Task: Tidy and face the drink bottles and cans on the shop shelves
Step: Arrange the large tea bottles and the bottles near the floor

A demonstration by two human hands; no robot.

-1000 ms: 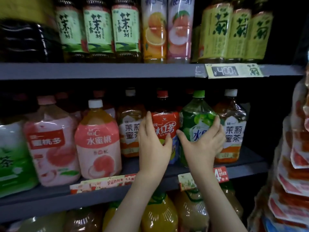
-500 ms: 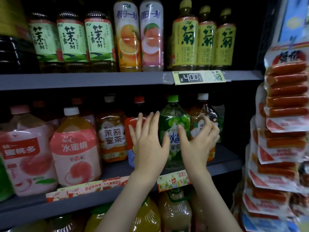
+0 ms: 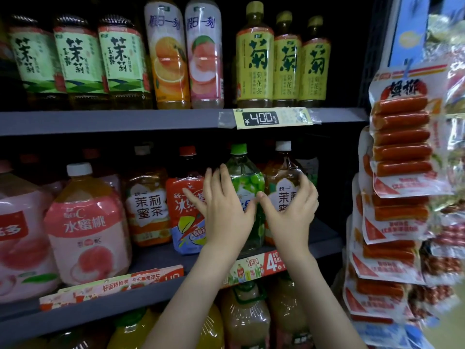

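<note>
On the middle shelf [image 3: 100,306] stand large drink bottles. My left hand [image 3: 224,210] lies with straight, spread fingers against the green-capped bottle [image 3: 245,177], its little finger reaching over the red ice tea bottle [image 3: 183,217]. My right hand [image 3: 292,210] curls round the amber jasmine honey tea bottle [image 3: 284,172] with the white cap, thumb on its left side and fingers over its label. Both hands hide the lower labels of these bottles.
Left of them stand another jasmine tea bottle [image 3: 148,205] and a pink peach drink [image 3: 85,222]. The upper shelf [image 3: 113,120] carries slim tea and juice bottles and a price tag [image 3: 261,118]. Hanging sausage packs [image 3: 400,152] crowd the right side. More bottles stand on the shelf below.
My left hand left the red ice tea bottle and moved right to the green-capped one. My right hand went from the green-capped bottle to the amber one on its right. The view shifted right.
</note>
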